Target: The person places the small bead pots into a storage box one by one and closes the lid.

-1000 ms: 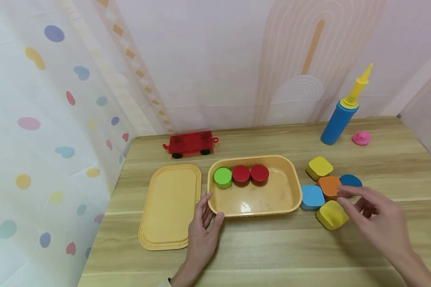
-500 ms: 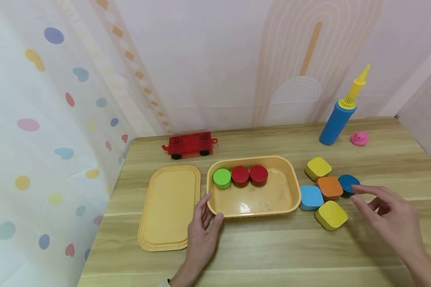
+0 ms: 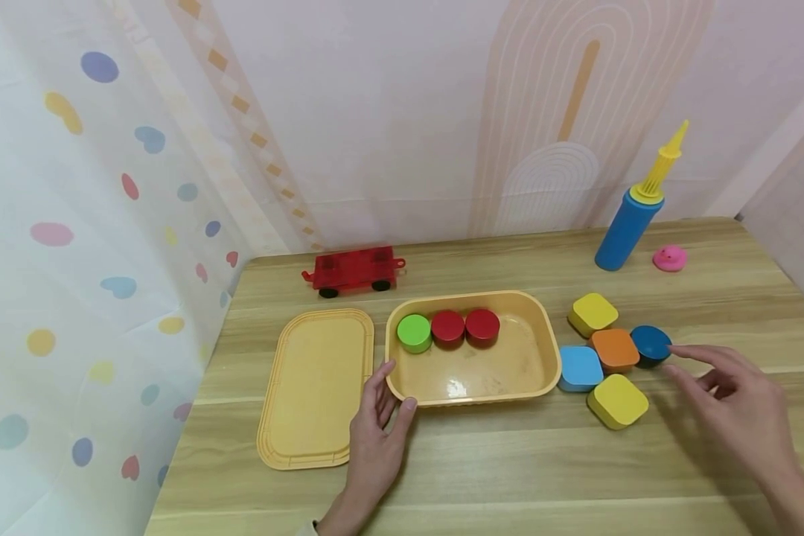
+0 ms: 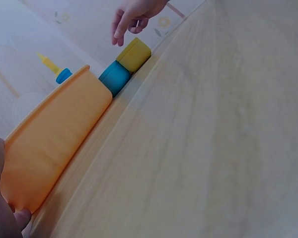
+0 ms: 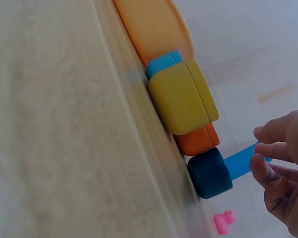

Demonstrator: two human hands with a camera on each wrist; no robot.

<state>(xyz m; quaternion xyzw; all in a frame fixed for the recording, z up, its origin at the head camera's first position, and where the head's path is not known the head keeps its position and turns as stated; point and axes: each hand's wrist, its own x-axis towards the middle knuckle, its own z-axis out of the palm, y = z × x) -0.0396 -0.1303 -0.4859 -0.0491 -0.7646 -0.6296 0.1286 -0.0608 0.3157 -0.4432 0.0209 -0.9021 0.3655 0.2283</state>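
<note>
The left hand [image 3: 377, 441] is partly cut off in its wrist view; the tan tray [image 3: 519, 365] is gripped by it at one corner. The dark blue block [image 3: 651, 345], round and smooth, is set between the orange block [image 3: 614, 350] and the right hand [image 3: 740, 406], whose thumb and finger are spread. One green block [image 3: 414, 333] and two red blocks [image 3: 448, 328] are held inside the tray.

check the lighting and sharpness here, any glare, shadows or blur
Head view: fairly sharp, with a bright glint on the floor of the yellow-orange tub and a soft shadow on the tabletop near the right hand; left wrist view: tilted, dim and hazy; right wrist view: tilted too, with the tabletop blurred.
</note>
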